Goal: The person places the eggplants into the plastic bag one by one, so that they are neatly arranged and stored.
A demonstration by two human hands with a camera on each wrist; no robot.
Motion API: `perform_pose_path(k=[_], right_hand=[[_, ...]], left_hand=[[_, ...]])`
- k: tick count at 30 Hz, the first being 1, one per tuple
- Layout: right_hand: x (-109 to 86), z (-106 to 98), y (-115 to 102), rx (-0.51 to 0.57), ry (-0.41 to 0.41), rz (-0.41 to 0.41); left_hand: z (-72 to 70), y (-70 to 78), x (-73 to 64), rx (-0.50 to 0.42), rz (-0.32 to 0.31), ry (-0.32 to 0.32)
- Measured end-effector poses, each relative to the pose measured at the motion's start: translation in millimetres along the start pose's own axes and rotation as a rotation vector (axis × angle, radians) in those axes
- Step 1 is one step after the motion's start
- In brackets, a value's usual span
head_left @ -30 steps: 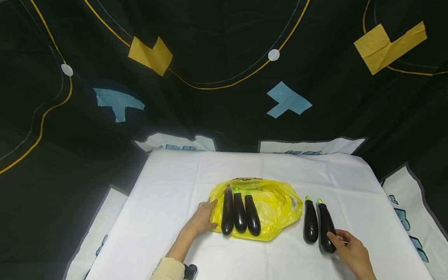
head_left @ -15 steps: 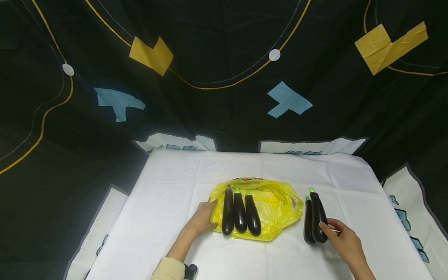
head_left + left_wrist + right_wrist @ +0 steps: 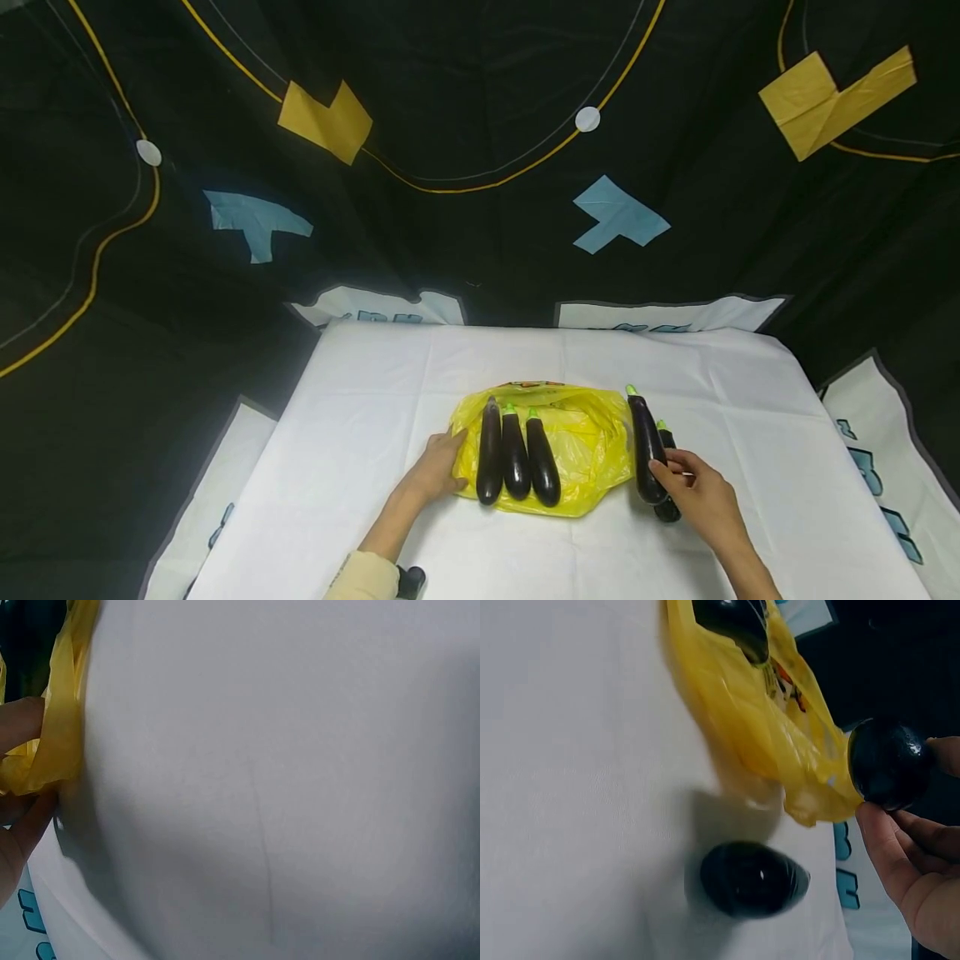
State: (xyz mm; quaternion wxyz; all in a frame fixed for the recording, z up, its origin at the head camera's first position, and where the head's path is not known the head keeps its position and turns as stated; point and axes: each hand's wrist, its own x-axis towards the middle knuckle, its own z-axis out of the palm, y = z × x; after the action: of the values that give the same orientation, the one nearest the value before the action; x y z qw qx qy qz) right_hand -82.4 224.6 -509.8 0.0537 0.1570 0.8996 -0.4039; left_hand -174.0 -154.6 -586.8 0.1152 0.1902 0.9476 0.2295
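Three dark eggplants, among them a middle eggplant (image 3: pixel 514 457), lie side by side on a yellow plastic bag (image 3: pixel 585 450) spread on the table. My left hand (image 3: pixel 433 468) pinches the bag's left edge; in the left wrist view, fingers (image 3: pixel 22 724) show on both sides of the yellow film. On the right, my right hand (image 3: pixel 701 496) grips another eggplant (image 3: pixel 647 454) near its lower end, lifted and tilted at the bag's right edge. Behind it, partly hidden, a further eggplant (image 3: pixel 754 879) lies on the white cloth.
A white cloth covers the table (image 3: pixel 375 375). A small black object (image 3: pixel 410 581) sits by the left sleeve (image 3: pixel 365 577). Behind the table hangs a dark curtain (image 3: pixel 480 250) with yellow and blue shapes.
My right hand has lifted the rightmost eggplant and carried it left, past the other loose one, to the bag's right edge. The left hand has stayed at the bag.
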Motion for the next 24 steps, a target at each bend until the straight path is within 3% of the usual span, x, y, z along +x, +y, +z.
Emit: perform_pose_path(k=[11, 24], right_hand=[[2.6, 19, -16, 0.023, 0.007, -0.072], [3.2, 38, -24, 0.056, -0.028, -0.087]], left_hand=[[0.2, 0.5, -0.4, 0.020, 0.010, 0.005], [0.8, 0.5, -0.1, 0.008, 0.011, 0.007]])
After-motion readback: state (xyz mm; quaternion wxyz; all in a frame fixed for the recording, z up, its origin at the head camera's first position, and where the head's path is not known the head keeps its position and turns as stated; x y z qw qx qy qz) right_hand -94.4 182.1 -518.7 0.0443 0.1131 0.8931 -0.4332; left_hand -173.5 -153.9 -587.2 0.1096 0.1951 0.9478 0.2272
